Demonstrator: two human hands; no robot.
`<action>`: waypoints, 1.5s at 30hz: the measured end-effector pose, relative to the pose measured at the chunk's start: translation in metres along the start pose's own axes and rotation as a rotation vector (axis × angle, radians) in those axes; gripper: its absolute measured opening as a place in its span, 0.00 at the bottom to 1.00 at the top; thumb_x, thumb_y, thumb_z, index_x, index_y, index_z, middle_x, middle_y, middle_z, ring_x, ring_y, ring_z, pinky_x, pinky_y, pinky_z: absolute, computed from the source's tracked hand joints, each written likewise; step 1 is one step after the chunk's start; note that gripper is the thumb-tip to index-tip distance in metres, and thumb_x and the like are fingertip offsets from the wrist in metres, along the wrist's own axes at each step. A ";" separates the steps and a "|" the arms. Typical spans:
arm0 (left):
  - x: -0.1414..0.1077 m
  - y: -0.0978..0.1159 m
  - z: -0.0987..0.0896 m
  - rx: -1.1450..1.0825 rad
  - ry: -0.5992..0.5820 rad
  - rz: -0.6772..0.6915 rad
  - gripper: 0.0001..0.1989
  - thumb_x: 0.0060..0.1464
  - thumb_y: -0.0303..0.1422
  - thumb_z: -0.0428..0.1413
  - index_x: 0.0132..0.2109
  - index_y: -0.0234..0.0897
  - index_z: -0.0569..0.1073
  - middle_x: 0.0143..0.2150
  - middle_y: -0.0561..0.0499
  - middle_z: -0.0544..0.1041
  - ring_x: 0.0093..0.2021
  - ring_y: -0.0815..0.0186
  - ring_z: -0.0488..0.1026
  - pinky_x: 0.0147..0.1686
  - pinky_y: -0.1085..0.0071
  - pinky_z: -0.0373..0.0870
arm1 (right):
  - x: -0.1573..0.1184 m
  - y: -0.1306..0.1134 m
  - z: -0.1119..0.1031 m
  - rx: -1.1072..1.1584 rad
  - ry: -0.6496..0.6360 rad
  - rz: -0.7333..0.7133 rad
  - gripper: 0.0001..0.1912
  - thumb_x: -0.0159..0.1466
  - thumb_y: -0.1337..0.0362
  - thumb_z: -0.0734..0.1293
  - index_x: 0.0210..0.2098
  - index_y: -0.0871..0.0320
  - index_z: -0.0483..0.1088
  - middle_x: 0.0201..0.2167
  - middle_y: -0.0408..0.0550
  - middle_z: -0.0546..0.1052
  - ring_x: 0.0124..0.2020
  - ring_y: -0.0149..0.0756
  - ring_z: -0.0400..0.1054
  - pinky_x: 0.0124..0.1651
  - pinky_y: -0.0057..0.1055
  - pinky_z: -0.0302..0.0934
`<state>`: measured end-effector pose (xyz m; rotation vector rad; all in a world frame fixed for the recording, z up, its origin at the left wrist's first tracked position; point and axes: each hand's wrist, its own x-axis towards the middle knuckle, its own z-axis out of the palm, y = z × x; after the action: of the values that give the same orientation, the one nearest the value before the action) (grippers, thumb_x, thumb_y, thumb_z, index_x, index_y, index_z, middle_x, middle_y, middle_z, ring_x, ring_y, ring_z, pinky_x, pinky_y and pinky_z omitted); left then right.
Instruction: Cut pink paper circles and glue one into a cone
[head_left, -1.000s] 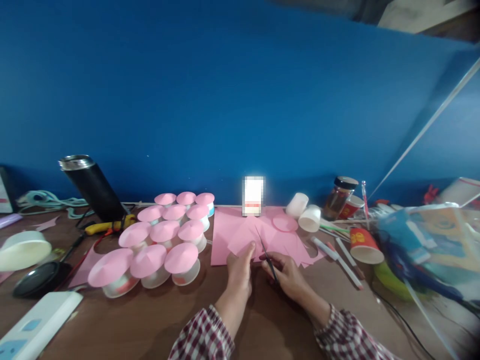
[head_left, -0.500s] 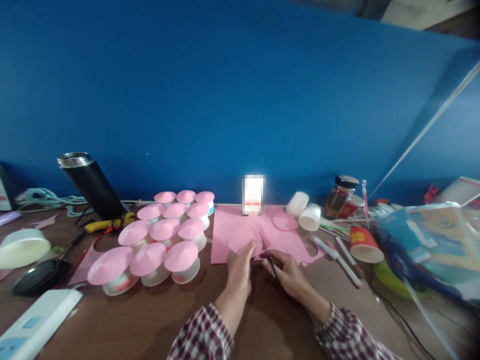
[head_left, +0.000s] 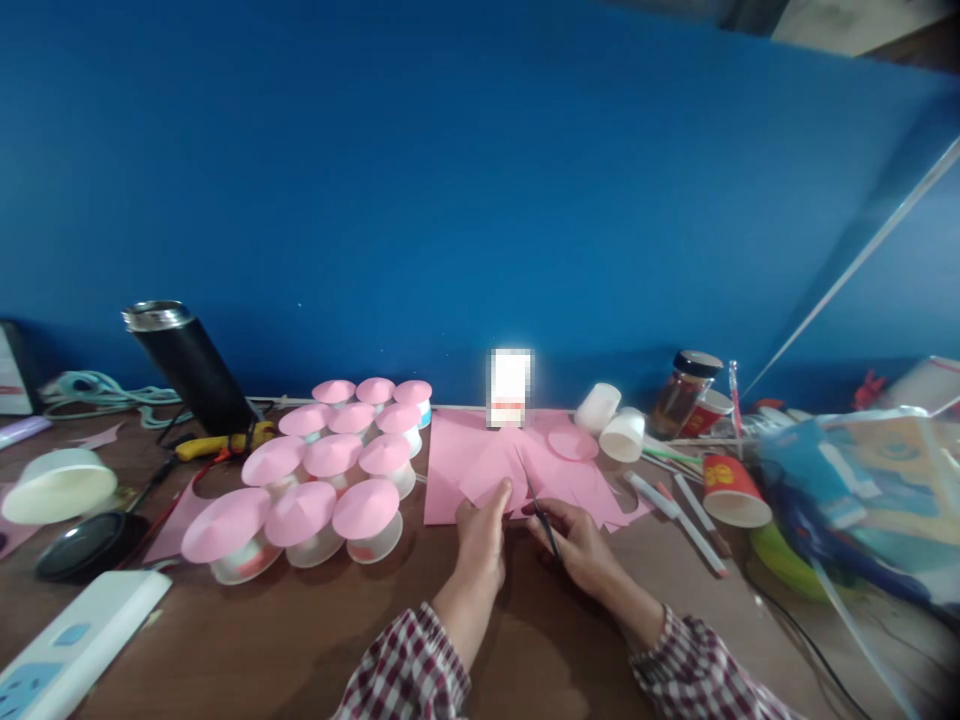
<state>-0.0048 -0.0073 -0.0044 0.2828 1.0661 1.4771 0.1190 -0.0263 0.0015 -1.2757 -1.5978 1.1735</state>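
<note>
My left hand (head_left: 482, 540) pinches a piece of pink paper (head_left: 491, 478) at its near edge, thumb on top. In my right hand (head_left: 574, 540) is a pair of dark scissors (head_left: 545, 520), its blades pointing away from me and lying against the paper's right side. Whether the blades are parted I cannot tell. Beneath both lies a stack of pink sheets (head_left: 450, 450). A pink paper disc (head_left: 572, 443) rests on the stack's right part. To the left stand several paper cups (head_left: 375, 540) topped with shallow pink paper cones (head_left: 366, 508).
Two white cups (head_left: 622, 435) lie tipped behind the sheets, near a lidded jar (head_left: 686, 395). Pens (head_left: 686, 525) and a red paper cup (head_left: 733, 490) are at the right. A black flask (head_left: 195, 370), yellow-handled pliers (head_left: 225, 443) and a power strip (head_left: 75, 640) occupy the left.
The view has shifted slightly, so things sit a little further right. Both hands keep nearly the same pose, with paper and scissors still held.
</note>
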 end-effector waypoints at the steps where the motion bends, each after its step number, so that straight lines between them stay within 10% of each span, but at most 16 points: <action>1: 0.001 -0.001 0.000 0.002 0.005 0.001 0.17 0.40 0.34 0.66 0.35 0.33 0.68 0.26 0.50 0.74 0.26 0.63 0.74 0.25 0.68 0.72 | 0.000 -0.001 0.000 -0.003 0.001 0.001 0.21 0.60 0.51 0.66 0.40 0.64 0.72 0.21 0.43 0.70 0.19 0.27 0.60 0.22 0.24 0.55; 45: -0.001 -0.001 -0.005 0.050 -0.168 0.007 0.18 0.37 0.35 0.67 0.33 0.32 0.69 0.24 0.50 0.75 0.24 0.64 0.74 0.26 0.70 0.69 | 0.004 0.006 -0.005 0.130 0.024 -0.065 0.14 0.60 0.54 0.68 0.34 0.60 0.69 0.19 0.38 0.66 0.20 0.27 0.60 0.23 0.24 0.54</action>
<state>-0.0079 -0.0108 -0.0076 0.4386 0.9685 1.4083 0.1243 -0.0209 -0.0028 -1.1425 -1.5087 1.1968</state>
